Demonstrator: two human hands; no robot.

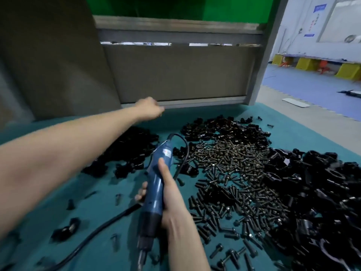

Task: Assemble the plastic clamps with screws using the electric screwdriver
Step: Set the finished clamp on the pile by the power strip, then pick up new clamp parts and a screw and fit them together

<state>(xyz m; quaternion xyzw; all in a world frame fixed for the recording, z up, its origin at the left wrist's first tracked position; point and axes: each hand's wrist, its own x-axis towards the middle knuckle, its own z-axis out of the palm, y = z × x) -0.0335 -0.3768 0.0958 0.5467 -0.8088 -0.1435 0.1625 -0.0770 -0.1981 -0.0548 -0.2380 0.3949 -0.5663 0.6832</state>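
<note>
item: electric screwdriver (155,194), blue, corded, bit end toward the wearer, gripped round the barrel by the right hand (170,198) over the teal mat (97,192); left hand (149,108) stretched to the mat's far edge, fingers curled, too blurred to tell whether it holds a part. stock: screws (234,173) heaped at centre, plastic clamps (316,182) piled right, far and left. handling note: probably best to bring one clamp close, seat a screw squarely, and line the bit up straight before triggering.

Left hand (148,108) outstretched, seemingly curled; right hand (169,194) gripping.
</note>
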